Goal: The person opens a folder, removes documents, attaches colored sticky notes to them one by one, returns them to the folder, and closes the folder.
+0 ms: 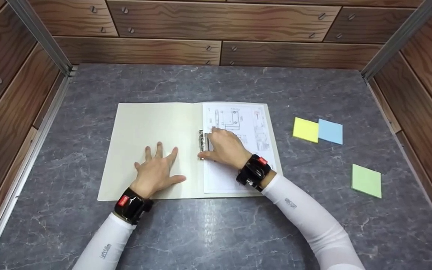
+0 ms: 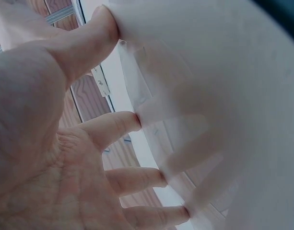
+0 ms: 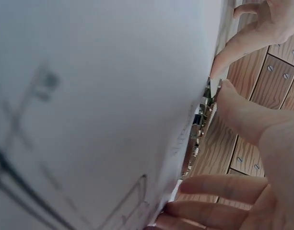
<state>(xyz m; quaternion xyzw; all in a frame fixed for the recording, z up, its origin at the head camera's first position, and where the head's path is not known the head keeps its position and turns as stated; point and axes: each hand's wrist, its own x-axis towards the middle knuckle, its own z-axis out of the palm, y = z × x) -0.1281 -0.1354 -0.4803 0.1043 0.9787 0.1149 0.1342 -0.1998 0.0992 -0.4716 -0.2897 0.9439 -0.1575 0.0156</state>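
An open cream file folder [image 1: 144, 120] lies flat. My left hand [image 1: 154, 173] rests on its left cover with fingers spread. In the left wrist view the fingertips [image 2: 130, 120] of that hand touch the smooth, glossy cover. Printed drawing sheets [image 1: 223, 180] lie on the folder's right side, their left edge along the metal binder clip [image 1: 201, 144] near the fold. My right hand [image 1: 228, 148] is over that edge, its thumb at the clip's lower end and its fingers beside the upper part. The right wrist view shows those fingers [image 3: 218, 189] fairly straight against the paper's edge.
Yellow [image 1: 305, 130] and blue [image 1: 330, 131] sticky note pads lie side by side right of the folder. A green pad [image 1: 366, 180] lies nearer the front. Wood-patterned walls [image 1: 216, 22] and metal rails border the grey marbled table [image 1: 208, 232].
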